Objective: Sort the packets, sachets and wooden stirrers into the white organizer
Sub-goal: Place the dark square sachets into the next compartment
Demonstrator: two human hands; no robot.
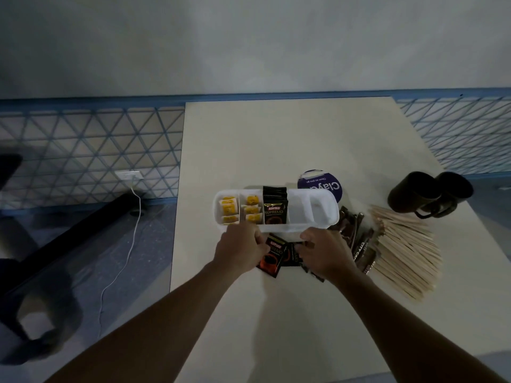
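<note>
Just in front of the white organizer (318, 226) (yellow sachets (229, 208) slotted at its left end), the left hand (240, 247) pinches a black coffee packet (272, 255) while the right hand (326, 252) curls over others, grip unclear, so next probably comes standing them in its middle compartment.

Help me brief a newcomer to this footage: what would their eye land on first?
The white organizer sits centre-frame, with yellow sachets in its two left compartments and black Kopiko packets upright in the middle one. The left hand and right hand meet over loose packets just in front of it. A fanned pile of wooden stirrers lies to its right.
</note>
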